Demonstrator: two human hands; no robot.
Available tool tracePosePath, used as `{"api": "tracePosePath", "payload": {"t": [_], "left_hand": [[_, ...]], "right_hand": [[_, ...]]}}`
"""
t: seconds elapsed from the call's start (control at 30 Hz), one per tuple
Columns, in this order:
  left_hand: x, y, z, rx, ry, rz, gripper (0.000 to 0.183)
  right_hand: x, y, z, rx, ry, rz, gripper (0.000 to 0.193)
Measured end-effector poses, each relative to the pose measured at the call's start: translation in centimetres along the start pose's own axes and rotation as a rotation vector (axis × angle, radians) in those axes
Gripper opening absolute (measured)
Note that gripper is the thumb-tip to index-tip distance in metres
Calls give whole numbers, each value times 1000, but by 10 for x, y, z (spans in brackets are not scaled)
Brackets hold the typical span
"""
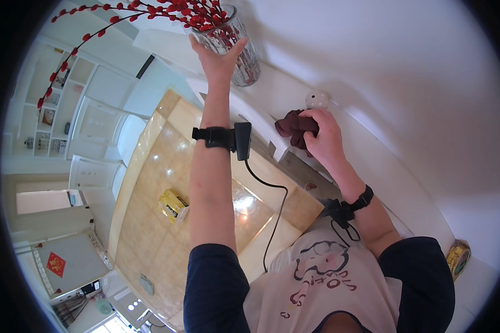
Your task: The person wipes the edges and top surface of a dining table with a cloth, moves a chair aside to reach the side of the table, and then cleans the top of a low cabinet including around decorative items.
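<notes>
My left hand (219, 61) reaches far forward and grips a textured clear glass vase (249, 69); its thumb and one finger show on either side, the other fingers are hidden. Red-budded branches (178, 12) stand in the vase, and one long stem arches out to the left. A dark maroon cloth (290, 125) is bunched in my right hand (326, 136), closed round it above the white ledge (361, 130). Just beyond this hand sits a small white round object with dark dots (317, 99).
A tan tiled table (150, 233) lies below on the left, with a yellow packet (173, 205) on it. White chairs (97, 172) stand behind. A black cable (280, 208) hangs from my left wrist strap. A round golden tin (458, 258) rests at the far right.
</notes>
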State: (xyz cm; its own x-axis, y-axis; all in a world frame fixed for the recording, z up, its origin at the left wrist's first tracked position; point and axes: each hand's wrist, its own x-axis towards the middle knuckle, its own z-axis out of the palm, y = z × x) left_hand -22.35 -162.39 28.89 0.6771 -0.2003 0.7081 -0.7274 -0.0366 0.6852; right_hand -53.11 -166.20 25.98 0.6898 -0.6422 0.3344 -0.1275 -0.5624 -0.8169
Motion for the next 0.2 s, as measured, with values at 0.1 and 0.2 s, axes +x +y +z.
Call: {"api": "tracePosePath", "payload": {"t": [0.1, 0.2], "left_hand": [[-35, 22, -7, 56, -19, -313, 110], [-68, 43, -48, -145, -109, -447, 99]], "right_hand": [[8, 5, -6, 1, 26, 29, 37], [14, -8, 6, 55, 84, -51, 40]]}}
